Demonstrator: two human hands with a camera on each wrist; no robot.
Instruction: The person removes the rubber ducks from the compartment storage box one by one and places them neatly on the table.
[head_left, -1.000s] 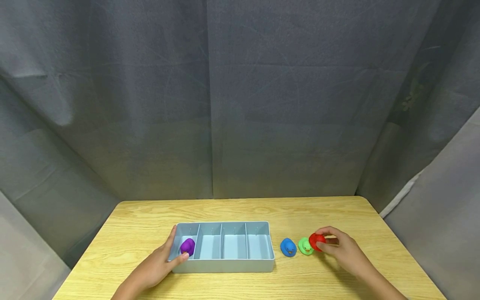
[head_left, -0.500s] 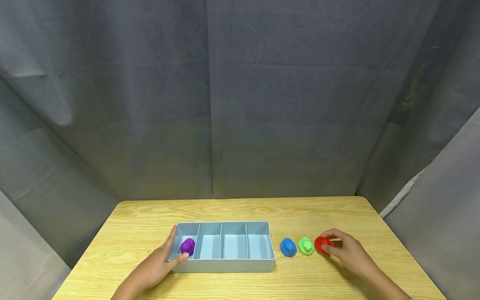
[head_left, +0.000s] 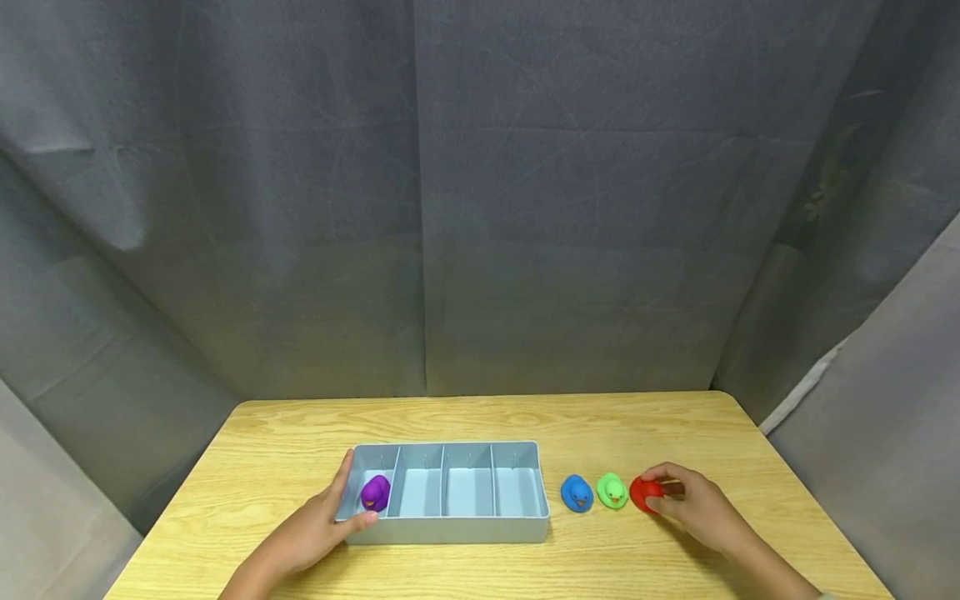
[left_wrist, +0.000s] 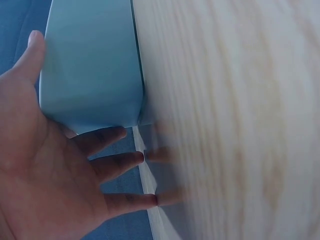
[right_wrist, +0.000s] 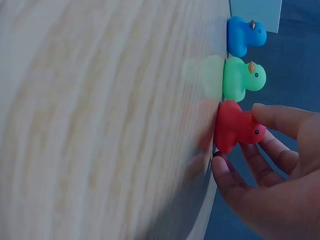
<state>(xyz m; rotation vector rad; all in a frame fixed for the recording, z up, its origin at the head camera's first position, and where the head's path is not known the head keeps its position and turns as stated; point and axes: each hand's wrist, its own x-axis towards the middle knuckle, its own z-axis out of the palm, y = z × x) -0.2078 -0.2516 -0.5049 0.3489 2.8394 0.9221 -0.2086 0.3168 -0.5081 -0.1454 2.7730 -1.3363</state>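
My left hand (head_left: 309, 532) rests at the left end of a pale blue divided box (head_left: 450, 531), thumb at the front wall, index finger along the left side. In the left wrist view, the straight, spread fingers touch the box's end wall (left_wrist: 92, 65). A purple rubber duck (head_left: 377, 492) sits in the leftmost compartment. On the right, my right hand (head_left: 699, 506) holds a red rubber duck (head_left: 643, 495) standing on the table. The right wrist view shows a finger on the red duck's head (right_wrist: 250, 131) and the thumb low beside its base.
A green rubber duck (head_left: 612, 492) and a blue rubber duck (head_left: 577, 494) stand in a row between the box and the red duck. The wooden table (head_left: 465, 575) ends at a grey curtain (head_left: 570, 250) behind, with more cloth at both sides.
My right hand has carried the red duck slightly right, away from overlapping the green duck, and lowered it onto the table. The left hand and box have stayed put.
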